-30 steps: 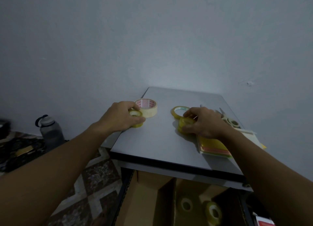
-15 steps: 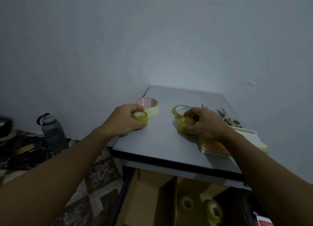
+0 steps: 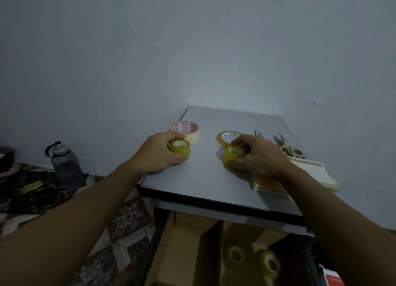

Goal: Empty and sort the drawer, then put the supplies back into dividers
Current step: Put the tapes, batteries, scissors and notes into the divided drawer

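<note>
Nearest: the drawer stands open under the counter's front edge, with cardboard dividers inside. The compartment right of the tall divider wall holds two yellowish tape rolls, tilted and just beside each other. The compartment left of it shows bare card.

On the counter: the left hand is curled round the left yellow tape near the left edge. The right hand is curled round the right yellow tape, nearer the middle. Each may be two small rolls stacked; cannot confirm. Both rest on the counter with core holes facing up and axis upright. They are round, so there is no long axis to align.

Key relation: the tape compartment lies below both hands and back toward the person, past the front edge. The right hand is nearer to it. Judgement: lift, draw back over the edge, lower in.

Farther: masking tape sits just behind the left yellow tape, and a thin tape ring just behind the right one. Scissors lie toward the right edge, blades pointing to the far edge. A paper pad sits by the front right corner.
</note>
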Available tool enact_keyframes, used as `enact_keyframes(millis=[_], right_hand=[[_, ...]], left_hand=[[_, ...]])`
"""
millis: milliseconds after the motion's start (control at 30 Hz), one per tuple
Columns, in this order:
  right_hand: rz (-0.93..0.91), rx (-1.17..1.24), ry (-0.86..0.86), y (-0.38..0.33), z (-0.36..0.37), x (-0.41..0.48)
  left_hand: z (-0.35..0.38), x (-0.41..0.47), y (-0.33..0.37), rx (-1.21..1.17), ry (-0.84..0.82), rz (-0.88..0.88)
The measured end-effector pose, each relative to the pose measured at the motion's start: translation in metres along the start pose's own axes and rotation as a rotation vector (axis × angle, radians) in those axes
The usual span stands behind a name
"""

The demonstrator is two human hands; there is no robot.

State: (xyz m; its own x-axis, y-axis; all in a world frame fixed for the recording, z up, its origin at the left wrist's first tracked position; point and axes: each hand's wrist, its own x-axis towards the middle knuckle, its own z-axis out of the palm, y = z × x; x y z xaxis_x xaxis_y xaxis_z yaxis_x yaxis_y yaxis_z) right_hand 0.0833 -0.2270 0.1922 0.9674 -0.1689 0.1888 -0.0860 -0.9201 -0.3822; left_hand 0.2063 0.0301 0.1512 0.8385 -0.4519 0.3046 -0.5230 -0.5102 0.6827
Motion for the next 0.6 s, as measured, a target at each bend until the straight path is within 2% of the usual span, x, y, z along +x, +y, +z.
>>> enact_keyframes(millis=[233,367,600], right_hand=[[0.006,0.026,0.023,-0.001,0.005,0.001],[-0.002,0.041,0.052,-0.006,0.006,-0.002],[-0.082,0.200,0.153,-0.021,-0.016,-0.037]], left_hand=[[0.001,-0.002,0.001,-0.013,0.003,0.005],[0.003,-0.011,0.007,-0.031,0.060,0.014],[-0.007,-0.047,0.044,-0.141,0.090,0.059]])
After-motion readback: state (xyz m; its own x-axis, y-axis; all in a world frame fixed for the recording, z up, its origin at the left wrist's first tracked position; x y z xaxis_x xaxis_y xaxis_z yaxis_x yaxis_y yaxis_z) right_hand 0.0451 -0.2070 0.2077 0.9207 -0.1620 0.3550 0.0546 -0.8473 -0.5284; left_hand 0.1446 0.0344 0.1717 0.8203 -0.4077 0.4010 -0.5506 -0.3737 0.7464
